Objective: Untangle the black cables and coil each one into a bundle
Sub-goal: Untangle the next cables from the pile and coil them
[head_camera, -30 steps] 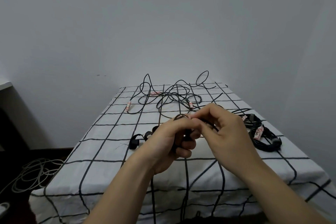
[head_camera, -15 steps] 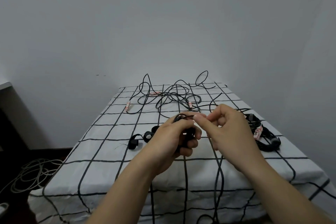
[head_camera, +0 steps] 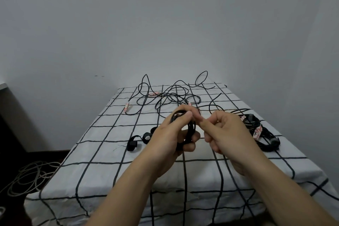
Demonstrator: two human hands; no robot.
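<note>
My left hand (head_camera: pixel 170 137) is closed around a small coil of black cable (head_camera: pixel 189 130), held above the middle of the table. My right hand (head_camera: pixel 229 134) sits just to its right, thumb and forefinger pinched together near the coil's top; whether a strand lies between them is hidden. A loose tangle of black cables (head_camera: pixel 174 97) with pink-and-white tags lies at the far end of the table. A finished black bundle (head_camera: pixel 260 134) with a tag rests at the right, partly behind my right hand.
The table carries a white cloth with a black grid (head_camera: pixel 102 161). Black strap loops (head_camera: pixel 139 140) lie left of my left hand. Pale cables (head_camera: pixel 27 178) are heaped on the floor at the left. A grey wall stands close behind the table.
My right hand has slid a little right and away from the left, loosening from a tight pinch over the coil. The left hand keeps its hold on the coil.
</note>
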